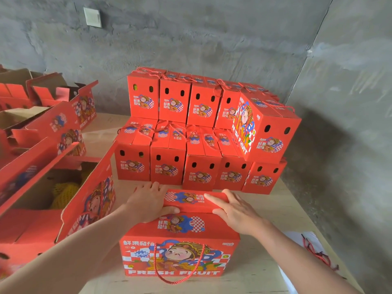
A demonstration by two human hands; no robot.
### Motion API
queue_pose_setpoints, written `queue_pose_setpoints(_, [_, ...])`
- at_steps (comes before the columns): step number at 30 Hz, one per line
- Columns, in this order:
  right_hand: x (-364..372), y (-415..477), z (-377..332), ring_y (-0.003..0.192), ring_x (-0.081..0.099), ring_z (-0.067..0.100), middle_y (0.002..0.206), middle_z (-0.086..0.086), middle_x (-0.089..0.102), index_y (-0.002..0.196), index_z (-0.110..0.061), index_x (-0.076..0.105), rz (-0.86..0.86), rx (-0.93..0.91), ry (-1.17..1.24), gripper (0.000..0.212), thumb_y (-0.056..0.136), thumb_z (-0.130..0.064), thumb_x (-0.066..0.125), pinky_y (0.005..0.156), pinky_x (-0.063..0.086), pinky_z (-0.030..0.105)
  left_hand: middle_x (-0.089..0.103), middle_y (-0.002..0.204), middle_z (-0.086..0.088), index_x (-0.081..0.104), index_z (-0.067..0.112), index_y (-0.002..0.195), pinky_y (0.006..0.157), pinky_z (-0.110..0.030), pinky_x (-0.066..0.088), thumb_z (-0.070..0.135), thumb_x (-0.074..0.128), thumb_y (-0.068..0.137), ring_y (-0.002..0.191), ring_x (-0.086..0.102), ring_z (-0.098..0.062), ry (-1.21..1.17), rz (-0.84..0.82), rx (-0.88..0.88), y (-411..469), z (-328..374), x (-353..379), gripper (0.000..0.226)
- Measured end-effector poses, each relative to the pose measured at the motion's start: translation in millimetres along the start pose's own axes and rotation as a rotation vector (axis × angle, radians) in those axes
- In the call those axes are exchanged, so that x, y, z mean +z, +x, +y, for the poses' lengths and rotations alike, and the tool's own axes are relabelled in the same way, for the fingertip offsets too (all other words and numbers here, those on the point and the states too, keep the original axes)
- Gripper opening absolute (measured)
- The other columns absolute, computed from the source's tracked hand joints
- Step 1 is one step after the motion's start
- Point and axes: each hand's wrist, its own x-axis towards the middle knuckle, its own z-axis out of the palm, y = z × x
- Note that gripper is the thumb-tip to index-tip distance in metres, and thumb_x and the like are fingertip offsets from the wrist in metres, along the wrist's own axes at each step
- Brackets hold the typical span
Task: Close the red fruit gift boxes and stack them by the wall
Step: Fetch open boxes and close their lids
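Observation:
A red fruit gift box (180,247) stands on the table right in front of me, with a red rope handle hanging down its front. My left hand (148,202) lies on the left end of its top flaps, the thumb along the seam between them. My right hand (233,209) presses flat on the right end of the far flap (191,199). Behind it, closed red boxes (201,134) are stacked in two tiers against the grey wall, one (267,132) turned sideways on the right.
At my left stands an open box (63,194) with yellow netted fruit inside, and more open boxes (42,115) reach back along the left side. Loose red rope handles (316,251) lie on white material at the right table edge. Bare wooden table (275,219) shows around the box.

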Motion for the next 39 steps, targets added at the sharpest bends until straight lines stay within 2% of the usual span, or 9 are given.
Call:
queue_pose_setpoints(5, [-0.6,-2.1,-6.0,0.143,0.011,0.030,0.157,0.012,0.006,0.141,-0.059,-0.005,-0.042,0.020,-0.055,0.047,0.101,-0.051,0.018,0.111,0.024,0.048,0.047,0.133,-0.007,0.031,0.024,0.140,0.102,-0.042,0.039,0.088,-0.009,0.057,0.122,0.045,-0.028,-0.005,-0.004,-0.011,1.8,2.4,-0.8,0.113])
queue_pose_setpoints(8, [1.5,0.4,-11.9,0.147,-0.011,0.031,0.159,0.017,-0.005,0.143,-0.055,-0.009,-0.039,0.051,-0.069,0.049,0.101,-0.051,0.016,0.117,0.000,0.044,0.048,0.132,-0.006,0.029,0.026,0.142,0.101,-0.041,0.038,0.089,-0.013,0.056,0.122,0.045,-0.028,0.014,0.022,-0.043,1.7,4.4,1.8,0.114])
queue_pose_setpoints(11, [1.5,3.9,-18.9,0.142,-0.028,0.024,0.158,0.007,-0.019,0.140,-0.058,-0.015,-0.032,-0.015,-0.088,0.049,0.100,-0.052,0.014,0.114,-0.016,0.042,0.044,0.135,-0.006,0.021,0.026,0.146,0.103,-0.042,0.037,0.092,-0.019,0.049,0.125,0.043,-0.028,0.006,-0.045,-0.026,1.8,0.8,1.8,0.124])
queue_pose_setpoints(15, [2.9,3.3,-19.6,0.144,-0.024,0.026,0.158,0.000,-0.020,0.138,-0.062,-0.011,-0.071,-0.026,-0.004,0.046,0.102,-0.047,0.013,0.116,-0.011,0.046,0.032,0.144,-0.004,-0.003,0.036,0.150,0.111,-0.042,0.029,0.082,0.012,0.077,0.134,0.032,-0.026,-0.058,-0.254,0.114,5.0,-18.1,-4.3,0.088])
queue_pose_setpoints(18, [5.1,2.4,-19.1,0.144,-0.023,0.025,0.159,-0.001,-0.017,0.140,-0.062,-0.007,-0.059,-0.029,0.022,0.045,0.102,-0.047,0.013,0.116,-0.011,0.045,0.029,0.145,0.003,-0.007,0.047,0.147,0.113,-0.039,0.025,0.071,0.024,0.089,0.135,0.029,-0.019,-0.111,-0.307,0.194,2.8,-30.1,-10.5,0.070])
queue_pose_setpoints(25, [8.2,3.0,-17.8,0.145,-0.022,0.024,0.160,-0.004,-0.016,0.138,-0.064,-0.007,-0.039,-0.033,0.024,0.045,0.102,-0.048,0.013,0.115,-0.011,0.043,0.024,0.150,0.000,-0.005,0.046,0.147,0.115,-0.039,0.022,0.078,0.000,0.070,0.139,0.022,-0.022,-0.057,-0.218,0.211,-5.8,-27.4,-4.0,0.084])
queue_pose_setpoints(31, [10.7,5.0,-16.8,0.139,-0.034,0.020,0.155,-0.006,-0.029,0.133,-0.068,-0.011,-0.056,-0.040,0.026,0.042,0.100,-0.053,0.010,0.114,-0.017,0.040,0.017,0.152,0.004,-0.028,0.059,0.130,0.114,-0.045,0.009,0.080,-0.033,0.056,0.142,0.010,-0.020,-0.128,-0.140,0.119,-7.0,-21.5,11.9,0.077])
queue_pose_setpoints(35, [11.0,7.3,-17.6,0.136,-0.036,0.017,0.152,-0.004,-0.035,0.132,-0.065,-0.014,-0.069,-0.033,0.008,0.042,0.098,-0.057,0.010,0.111,-0.021,0.038,-0.012,0.159,0.008,-0.039,0.061,0.120,0.112,-0.055,-0.012,0.071,-0.016,0.078,0.146,-0.016,-0.021,-0.086,-0.188,0.070,-3.7,-16.2,13.9,0.049])
queue_pose_setpoints(39, [10.6,4.2,-21.7,0.141,-0.031,0.018,0.153,-0.005,-0.030,0.142,-0.058,-0.003,-0.039,-0.030,0.003,0.047,0.099,-0.057,0.014,0.114,-0.017,0.039,-0.036,0.150,0.006,-0.034,0.052,0.130,0.111,-0.054,-0.016,0.060,-0.006,0.091,0.139,-0.032,-0.022,-0.078,-0.152,0.002,-7.4,-10.7,14.2,0.049])
